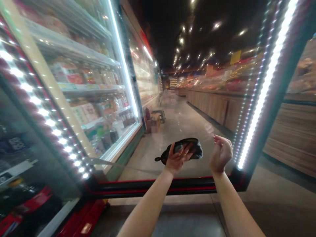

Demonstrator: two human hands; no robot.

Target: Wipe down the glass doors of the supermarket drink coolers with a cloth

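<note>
- I have the left hand [176,160] raised ahead of me near the middle of the view, fingers splayed over a black pad [198,150]; I can't tell whether they grip it or only press on it.
- One digit of that hand stands up apart on its left side, while the others slope up and to the right, blurred at the tips.
- The pad is held up above the lower rail [158,188] of a glass door, longer than it is tall, with a small loop at its left end.
- My left forearm [148,208] rises from the bottom edge and slants to the right, almost straight into the wrist.
- My right hand [222,153] sits a little to the right of the pad, well clear of it, loosely clenched, fingers bent over toward the left; I can't tell whether anything is pinched inside.
- My right forearm [235,205] leans left on its way up, so the two arms converge, both crossing in front of the rail.
- Just to the right of the right hand climbs a bright light strip [266,89] along the door's side.
- To my left are lit shelves [91,86] of packaged goods.
- Beyond the hands I make out a shiny floor [170,113], a cardboard box [155,122] and a wood-panelled counter [217,107], smeared by motion blur.
</note>
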